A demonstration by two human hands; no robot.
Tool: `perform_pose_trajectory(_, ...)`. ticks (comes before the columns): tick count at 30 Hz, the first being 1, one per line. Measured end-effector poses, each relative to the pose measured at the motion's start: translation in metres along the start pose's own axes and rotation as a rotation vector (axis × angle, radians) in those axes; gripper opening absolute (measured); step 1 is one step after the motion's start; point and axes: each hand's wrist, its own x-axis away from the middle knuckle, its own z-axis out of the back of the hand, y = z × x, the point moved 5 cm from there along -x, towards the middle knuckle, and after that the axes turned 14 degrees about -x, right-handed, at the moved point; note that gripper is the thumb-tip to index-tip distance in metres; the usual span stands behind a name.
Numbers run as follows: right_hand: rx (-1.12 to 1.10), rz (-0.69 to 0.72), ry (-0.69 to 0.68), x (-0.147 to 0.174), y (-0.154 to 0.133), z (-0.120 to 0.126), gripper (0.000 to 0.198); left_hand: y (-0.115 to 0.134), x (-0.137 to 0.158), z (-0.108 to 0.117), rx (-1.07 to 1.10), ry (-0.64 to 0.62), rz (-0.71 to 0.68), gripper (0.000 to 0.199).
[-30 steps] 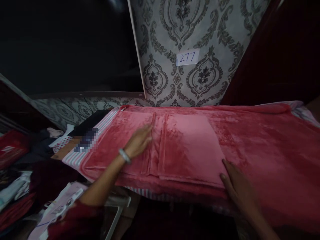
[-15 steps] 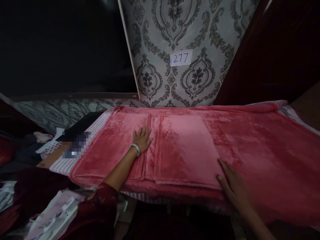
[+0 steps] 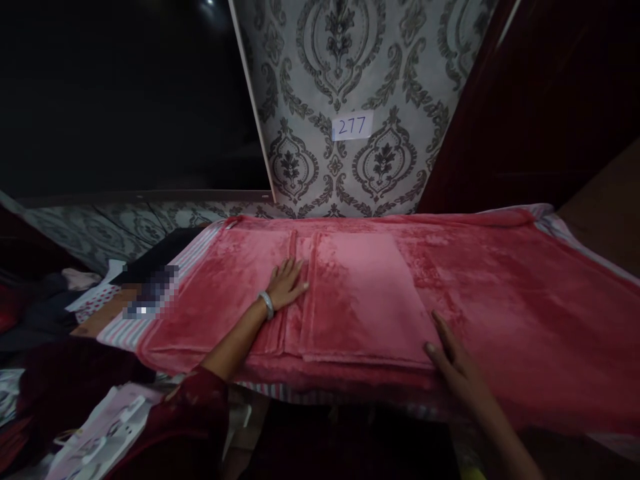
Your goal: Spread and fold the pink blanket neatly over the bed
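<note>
A plush red-pink blanket [image 3: 360,293] lies folded into two flat panels that almost meet, with a narrow gap between them. My left hand [image 3: 287,285], a bracelet on its wrist, rests flat with fingers spread near the inner edge of the left panel, by the gap. At the outer right edge of the right panel, my right hand [image 3: 453,350] touches the cloth, thumb and fingers apart. Beneath the panels spreads a larger red plush layer [image 3: 525,320], reaching far to the right. A striped cloth [image 3: 125,330] shows along the left edge.
A large dark screen [image 3: 125,100] stands behind at the left. Patterned wallpaper [image 3: 385,160] carries a paper marked 277 [image 3: 353,125]. Dark red panelling [image 3: 540,113] rises at the right. Clothes and a pink-white printed item [image 3: 107,427] lie at the lower left.
My left hand has slid slightly right, its fingertips now reaching into the gap between the panels. My right hand stays at the right panel's edge. The view has shifted a little.
</note>
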Motion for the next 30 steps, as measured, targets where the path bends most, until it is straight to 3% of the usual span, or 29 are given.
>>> perform_pose_trajectory(6,-0.11,-0.031,0.02,-0.003,-0.016,-0.002,0.075,0.075,0.068,-0.009,0.023,0.036,-0.352,0.079)
perform_pose_trajectory(13,-0.32,-0.172,0.0,-0.015,-0.036,-0.003,0.077,0.106,0.111,-0.018,-0.006,0.162,-0.212,0.085)
perform_pose_trajectory(17,-0.499,-0.21,0.01,-0.025,-0.055,-0.009,0.075,0.114,0.115,-0.018,-0.002,0.192,-0.15,0.097)
perform_pose_trajectory(22,-0.628,-0.226,-0.033,-0.032,-0.076,-0.016,0.08,0.122,0.12,-0.015,0.031,0.22,-0.034,0.097)
perform_pose_trajectory(26,-0.671,-0.289,-0.045,-0.036,-0.091,-0.021,0.081,0.136,0.12,-0.003,0.085,0.238,-0.049,0.099)
perform_pose_trajectory(30,-0.659,-0.201,-0.021,-0.04,-0.093,-0.024,0.075,0.151,0.112,0.007,0.137,0.247,-0.063,0.097)
